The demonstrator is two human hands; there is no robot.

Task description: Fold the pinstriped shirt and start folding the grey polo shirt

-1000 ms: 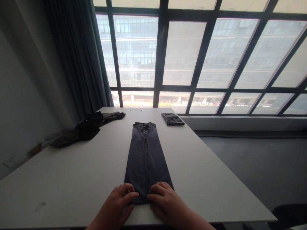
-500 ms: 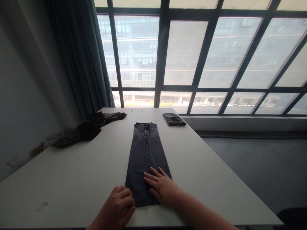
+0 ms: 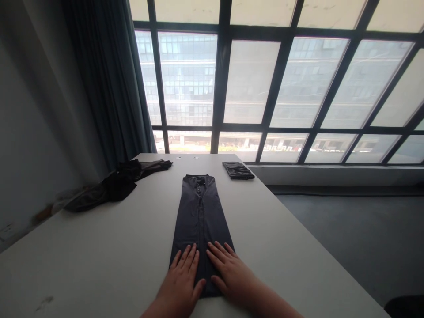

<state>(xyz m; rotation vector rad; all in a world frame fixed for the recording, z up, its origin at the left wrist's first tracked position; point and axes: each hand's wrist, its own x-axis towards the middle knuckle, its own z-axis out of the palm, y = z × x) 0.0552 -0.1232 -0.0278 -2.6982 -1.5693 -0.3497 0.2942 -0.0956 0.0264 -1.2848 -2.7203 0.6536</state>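
Observation:
A dark grey-blue shirt, folded into a long narrow strip, lies flat on the white table. Its collar and button placket face the far end. My left hand rests on the near left part of the cloth, fingers stretched out. On the near right part my right hand lies flat with its fingers spread. Both palms cover some of the shirt's lower end, and neither hand grips anything.
Crumpled dark clothes lie along the table's left edge. A folded black-and-white striped garment sits at the far right. Beyond the table are a dark curtain and a large window.
My left hand has gone from curled fingers at the shirt's near left corner to lying flat on the cloth. My right hand stays spread on it. The view has tilted up slightly.

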